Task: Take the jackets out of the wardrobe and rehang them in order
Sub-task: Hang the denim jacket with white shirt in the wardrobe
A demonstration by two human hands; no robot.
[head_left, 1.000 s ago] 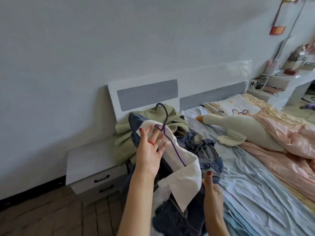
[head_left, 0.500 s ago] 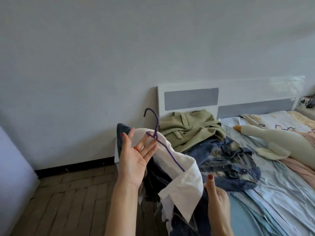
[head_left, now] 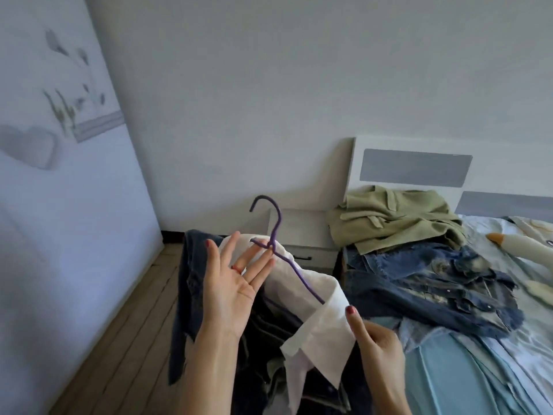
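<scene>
Left hand (head_left: 232, 287), fingers splayed straight, carries a thin purple wire hanger (head_left: 276, 250) bearing a dark denim jacket (head_left: 191, 283); right hand (head_left: 375, 339) pinches its crisp white collar (head_left: 320, 327).

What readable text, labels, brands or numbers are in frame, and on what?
None readable.
Wardrobe door: flower and heart decoration only, no lettering.
Garment with the white collar on the purple hanger: no tag or print showing.
Denim jacket and green jacket on the bed: no label visible.

Jacket (head_left: 269, 339) bottom perhaps below frame
</scene>
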